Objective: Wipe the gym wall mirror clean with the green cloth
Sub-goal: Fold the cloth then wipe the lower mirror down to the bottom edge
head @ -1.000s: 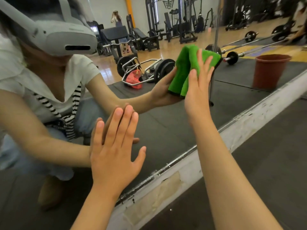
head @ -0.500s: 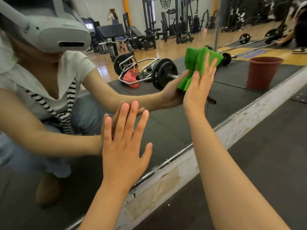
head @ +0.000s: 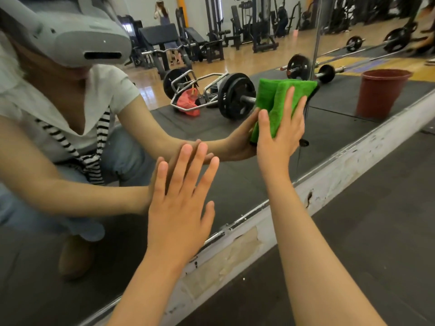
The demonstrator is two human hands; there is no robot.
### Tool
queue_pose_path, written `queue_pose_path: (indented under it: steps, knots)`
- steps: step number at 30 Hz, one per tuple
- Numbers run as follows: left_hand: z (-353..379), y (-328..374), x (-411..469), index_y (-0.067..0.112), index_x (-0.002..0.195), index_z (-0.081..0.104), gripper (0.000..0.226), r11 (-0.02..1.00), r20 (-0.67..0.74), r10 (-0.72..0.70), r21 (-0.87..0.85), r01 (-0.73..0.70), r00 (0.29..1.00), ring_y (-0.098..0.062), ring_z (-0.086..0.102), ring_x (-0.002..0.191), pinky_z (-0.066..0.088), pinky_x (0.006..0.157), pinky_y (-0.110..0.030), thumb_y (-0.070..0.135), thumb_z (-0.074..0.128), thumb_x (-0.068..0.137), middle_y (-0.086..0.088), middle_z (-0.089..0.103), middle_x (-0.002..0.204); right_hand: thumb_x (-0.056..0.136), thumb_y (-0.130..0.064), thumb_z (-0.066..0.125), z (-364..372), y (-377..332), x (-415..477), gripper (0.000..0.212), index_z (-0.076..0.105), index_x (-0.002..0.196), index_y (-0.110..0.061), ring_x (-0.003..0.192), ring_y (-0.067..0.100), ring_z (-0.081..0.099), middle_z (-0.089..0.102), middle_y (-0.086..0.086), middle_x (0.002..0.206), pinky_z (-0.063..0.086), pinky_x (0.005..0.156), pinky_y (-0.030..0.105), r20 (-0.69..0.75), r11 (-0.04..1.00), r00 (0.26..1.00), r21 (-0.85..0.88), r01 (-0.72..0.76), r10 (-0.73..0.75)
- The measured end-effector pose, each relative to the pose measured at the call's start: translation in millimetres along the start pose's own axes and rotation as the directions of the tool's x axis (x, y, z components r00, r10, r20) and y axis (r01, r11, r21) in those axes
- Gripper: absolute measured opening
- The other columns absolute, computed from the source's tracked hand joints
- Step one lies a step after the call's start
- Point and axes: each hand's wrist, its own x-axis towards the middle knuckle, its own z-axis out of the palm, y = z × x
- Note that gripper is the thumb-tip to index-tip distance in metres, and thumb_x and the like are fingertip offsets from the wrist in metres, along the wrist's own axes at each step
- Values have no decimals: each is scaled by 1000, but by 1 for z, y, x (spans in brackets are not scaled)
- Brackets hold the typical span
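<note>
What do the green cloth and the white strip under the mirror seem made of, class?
Green cloth: soft napped fabric, probably microfibre; fuzzy pile, thick folds.
White strip: hard painted surface, perhaps plaster or wood; matt paint chipped and peeling in patches.
</note>
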Motion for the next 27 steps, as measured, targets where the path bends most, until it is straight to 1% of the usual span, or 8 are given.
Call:
queue_pose_path:
  steps: [6, 11, 13, 17, 19, 23, 25, 27]
  knots:
    - [1, -5, -3, 18, 158, 30, 91, 999, 40, 39, 13, -40, 998, -27, -3, 155, -12, 124, -48, 42, 71, 81, -10, 8, 168, 99, -44, 38, 7, 12, 17, 66, 20, 158, -23, 154, 31, -2, 2, 13, 167, 2, 121, 45, -18, 997, 998, 57, 53, -53]
    - [9, -2, -4, 18, 160, 25, 90, 998, 26, 32, 55, -33, 999, -28, -4, 155, -13, 123, -48, 46, 66, 85, -10, 4, 169, 100, -29, 41, 13, 28, 18, 59, 21, 155, -24, 154, 26, 5, 12, 11, 166, 4, 117, 25, -116, 986, 993, 160, 37, -19]
    - [11, -1, -4, 18, 160, 24, 86, 997, 13, 26, 76, -27, 1000, -28, -4, 155, -13, 123, -48, 46, 60, 87, -10, 4, 169, 102, -23, 40, 14, 45, 7, 53, 19, 151, -29, 154, 24, 5, 12, 11, 166, 5, 119, 27, -124, 974, 990, 221, -38, 67]
    - [13, -1, -5, 18, 160, 24, 88, 995, 17, 16, 95, -17, 1000, -27, -6, 155, -13, 123, -48, 51, 54, 84, -10, 5, 169, 106, -24, 36, 16, 67, -10, 58, 14, 158, -12, 154, 19, 2, 9, 7, 167, 5, 125, 39, -142, 893, 925, 347, -286, 352]
    - [15, -1, -5, 18, 160, 24, 88, 994, 19, 13, 106, -15, 1000, -27, -5, 155, -13, 123, -48, 51, 53, 84, -9, 6, 169, 102, -31, 35, 22, 49, -8, 62, 13, 158, -18, 154, 18, 0, 7, 7, 167, 3, 125, 41, -148, 902, 938, 356, -245, 313]
    - [16, -1, -4, 19, 161, 20, 87, 992, 23, 17, 125, -20, 1000, -26, -7, 155, -13, 123, -48, 52, 51, 86, -9, 5, 169, 101, -23, 39, 33, 29, -14, 50, 16, 143, -40, 154, 20, 5, 12, 8, 166, 2, 124, 36, -221, 956, 971, 293, -20, 88]
    - [15, -1, -4, 19, 161, 19, 87, 992, 22, 14, 129, -17, 1000, -26, -8, 155, -14, 123, -48, 52, 50, 87, -9, 5, 169, 100, -25, 38, 32, 55, -23, 53, 19, 148, -33, 154, 20, 8, 16, 9, 166, 6, 124, 33, -234, 948, 959, 307, -81, 158]
    - [15, -1, -5, 19, 161, 17, 88, 990, 22, 14, 139, -17, 1000, -26, -9, 155, -14, 123, -48, 52, 50, 87, -9, 4, 169, 102, -27, 38, 26, 86, -36, 56, 23, 156, -19, 153, 20, 11, 17, 8, 166, 10, 125, 37, -200, 884, 909, 380, -273, 366]
